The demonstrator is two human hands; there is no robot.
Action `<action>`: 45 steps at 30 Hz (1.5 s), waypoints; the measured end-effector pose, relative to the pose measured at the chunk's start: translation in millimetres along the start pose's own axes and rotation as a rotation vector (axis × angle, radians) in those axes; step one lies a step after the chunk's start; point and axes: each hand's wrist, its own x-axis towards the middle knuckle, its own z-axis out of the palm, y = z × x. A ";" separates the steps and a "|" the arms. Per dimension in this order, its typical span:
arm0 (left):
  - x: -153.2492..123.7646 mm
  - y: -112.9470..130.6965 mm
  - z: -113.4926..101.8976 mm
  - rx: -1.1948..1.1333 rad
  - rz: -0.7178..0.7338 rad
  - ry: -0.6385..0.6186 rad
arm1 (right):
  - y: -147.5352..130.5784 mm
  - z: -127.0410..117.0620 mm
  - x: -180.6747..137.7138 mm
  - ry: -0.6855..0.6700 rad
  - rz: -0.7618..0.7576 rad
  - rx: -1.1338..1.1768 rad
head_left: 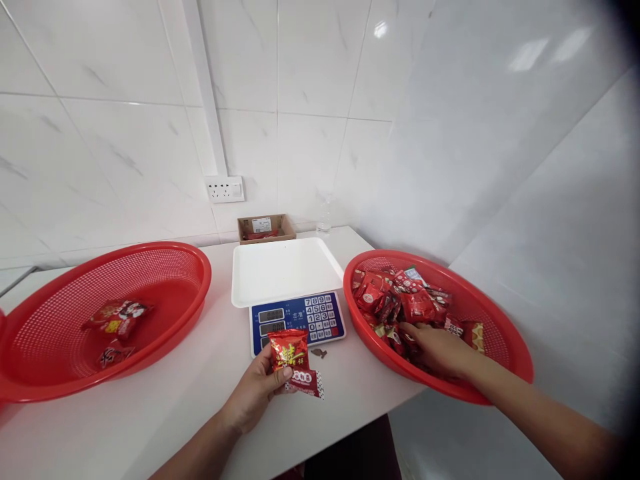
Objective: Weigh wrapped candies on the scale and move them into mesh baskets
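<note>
My left hand (257, 390) is closed on red snack packets (290, 350), in front of the scale's keypad. One is a shiny red packet with gold characters; below it a smaller dark red one with a white label sticks out. My right hand (435, 347) reaches into the right red basket (515, 347), among a heap of wrapped snacks (417, 303). Its fingertips are buried between the packets, so what they touch is hidden. Between the hands and the wall stands a digital scale (295, 317) with a bare white tray (285, 267).
To the left, another red basket (195, 313) holds a few packets (117, 317). A small cardboard box (290, 230) with red packets stands by the wall, near a clear plastic container (324, 213). A brown scrap (319, 353) lies before the scale. A socket (225, 189) is on the wall.
</note>
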 end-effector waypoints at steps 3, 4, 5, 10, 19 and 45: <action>0.0 -0.3 -0.2 0.008 0.005 0.000 | 6.8 -5.9 -0.8 0.027 -0.002 0.161; 0.0 -0.2 0.1 0.008 0.006 -0.003 | 9.2 -8.7 -2.1 0.041 -0.004 0.271; -0.1 0.1 0.5 0.008 0.006 -0.006 | 11.2 -12.0 -3.9 0.060 -0.003 0.397; -0.1 1.0 1.1 0.009 -0.003 -0.012 | 14.0 -34.0 -13.2 0.199 0.182 1.076; 0.6 0.3 -1.0 0.009 0.004 0.005 | 17.4 -58.8 -15.7 0.348 0.277 1.682; 2.7 -0.6 -1.2 0.037 -0.039 0.046 | 22.9 -54.5 -12.6 0.298 0.248 1.936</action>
